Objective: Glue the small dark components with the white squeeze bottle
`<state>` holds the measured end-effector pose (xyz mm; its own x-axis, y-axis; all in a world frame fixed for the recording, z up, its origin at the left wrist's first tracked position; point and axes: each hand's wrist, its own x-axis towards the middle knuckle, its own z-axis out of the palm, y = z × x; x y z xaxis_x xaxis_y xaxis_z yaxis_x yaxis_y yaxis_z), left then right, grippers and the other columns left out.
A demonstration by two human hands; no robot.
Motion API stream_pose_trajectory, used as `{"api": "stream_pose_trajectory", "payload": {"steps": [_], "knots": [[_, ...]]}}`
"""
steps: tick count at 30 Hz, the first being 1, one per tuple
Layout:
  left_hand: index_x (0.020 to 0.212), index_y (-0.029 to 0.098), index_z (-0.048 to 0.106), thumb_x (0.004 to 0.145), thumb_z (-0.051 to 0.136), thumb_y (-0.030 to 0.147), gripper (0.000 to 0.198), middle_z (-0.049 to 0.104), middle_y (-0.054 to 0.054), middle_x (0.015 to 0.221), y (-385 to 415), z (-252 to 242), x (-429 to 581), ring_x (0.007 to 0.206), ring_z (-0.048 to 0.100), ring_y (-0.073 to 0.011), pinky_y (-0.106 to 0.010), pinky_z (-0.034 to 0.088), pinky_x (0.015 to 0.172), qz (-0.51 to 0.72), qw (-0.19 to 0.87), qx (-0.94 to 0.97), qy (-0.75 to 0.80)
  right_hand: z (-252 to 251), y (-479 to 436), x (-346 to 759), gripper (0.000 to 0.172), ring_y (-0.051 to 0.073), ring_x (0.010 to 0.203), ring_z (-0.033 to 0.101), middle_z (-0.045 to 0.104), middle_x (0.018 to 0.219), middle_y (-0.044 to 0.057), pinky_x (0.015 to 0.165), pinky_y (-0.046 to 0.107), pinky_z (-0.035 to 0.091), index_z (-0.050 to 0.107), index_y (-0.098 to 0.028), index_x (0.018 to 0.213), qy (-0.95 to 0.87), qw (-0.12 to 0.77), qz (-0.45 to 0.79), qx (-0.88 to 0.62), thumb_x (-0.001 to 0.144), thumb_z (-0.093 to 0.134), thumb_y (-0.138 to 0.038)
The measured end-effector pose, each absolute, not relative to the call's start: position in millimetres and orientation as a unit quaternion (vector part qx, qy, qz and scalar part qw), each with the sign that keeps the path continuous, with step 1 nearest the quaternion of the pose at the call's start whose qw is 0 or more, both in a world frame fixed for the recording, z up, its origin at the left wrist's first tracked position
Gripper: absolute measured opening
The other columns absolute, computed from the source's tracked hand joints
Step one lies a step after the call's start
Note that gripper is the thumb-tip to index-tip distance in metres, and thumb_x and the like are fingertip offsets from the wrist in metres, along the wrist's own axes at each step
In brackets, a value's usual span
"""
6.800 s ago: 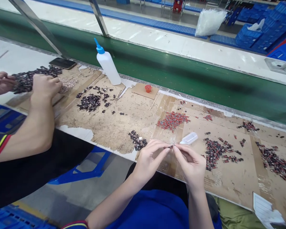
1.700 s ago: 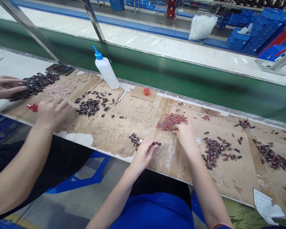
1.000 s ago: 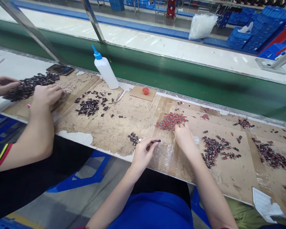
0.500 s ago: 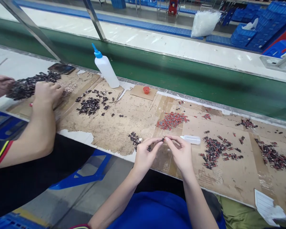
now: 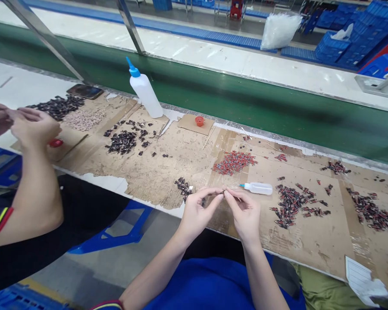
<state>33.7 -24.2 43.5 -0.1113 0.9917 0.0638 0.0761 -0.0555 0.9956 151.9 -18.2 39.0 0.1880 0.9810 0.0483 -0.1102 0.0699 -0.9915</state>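
My left hand [image 5: 197,211] and my right hand [image 5: 245,211] meet fingertip to fingertip over the table's near edge. Between their pinched thumbs and forefingers is a small dark part [image 5: 223,192], mostly hidden by the fingers. Just left of my left hand lies a little heap of black parts [image 5: 183,187]. A small clear bottle with a thin blue tip [image 5: 260,188] lies on its side behind my right hand. Beyond my fingers is a pile of small red parts [image 5: 233,163]. A heap of black-and-red pieces [image 5: 289,206] spreads to the right of my right hand.
At the left, a co-worker's hands [image 5: 32,125] are close together near black and pale piles. A tall white bottle with a blue nozzle [image 5: 147,97] stands behind a black pile [image 5: 121,142]. A red cup [image 5: 199,121] sits on cardboard. Another heap [image 5: 373,211] lies far right.
My fingertips have closed further around the small part, covering more of it. My right hand has shifted slightly, uncovering the small bottle's blue tip. The co-worker's hands have moved left, away from the pale pile.
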Motion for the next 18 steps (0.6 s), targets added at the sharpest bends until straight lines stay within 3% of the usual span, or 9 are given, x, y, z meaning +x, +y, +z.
{"api": "stream_pose_trajectory", "payload": {"steps": [8, 14, 18], "knots": [[0.085, 0.017, 0.072, 0.083, 0.062, 0.019, 0.01, 0.073, -0.004, 0.083, -29, 55, 32, 0.081, 0.065, -0.0166, -0.027, 0.051, 0.078, 0.499, 0.396, 0.569, 0.52, 39, -21, 163, 0.01, 0.018, 0.077, 0.071, 0.076, 0.083, 0.004, 0.072, 0.031, 0.059, 0.077, -0.024, 0.083, -0.471, 0.572, 0.468, -0.483, 0.074, 0.074, -0.023], [0.082, 0.018, 0.07, 0.082, 0.062, 0.017, 0.008, 0.071, -0.004, 0.082, -30, 60, 33, 0.081, 0.064, -0.0163, -0.025, 0.051, 0.077, 0.488, 0.395, 0.593, 0.504, 53, -26, 181, 0.019, 0.018, 0.081, 0.068, 0.074, 0.087, 0.005, 0.076, 0.031, 0.056, 0.077, -0.025, 0.095, -0.631, 0.501, 0.37, -0.462, 0.083, 0.063, -0.017], [0.081, 0.018, 0.069, 0.081, 0.061, 0.018, 0.008, 0.071, -0.004, 0.082, -29, 61, 32, 0.08, 0.064, -0.0162, -0.025, 0.051, 0.077, 0.476, 0.421, 0.59, 0.498, 47, -30, 181, 0.02, 0.016, 0.077, 0.068, 0.073, 0.084, 0.004, 0.072, 0.028, 0.057, 0.075, -0.024, 0.099, -0.58, 0.528, 0.396, -0.478, 0.082, 0.065, -0.02]]}}
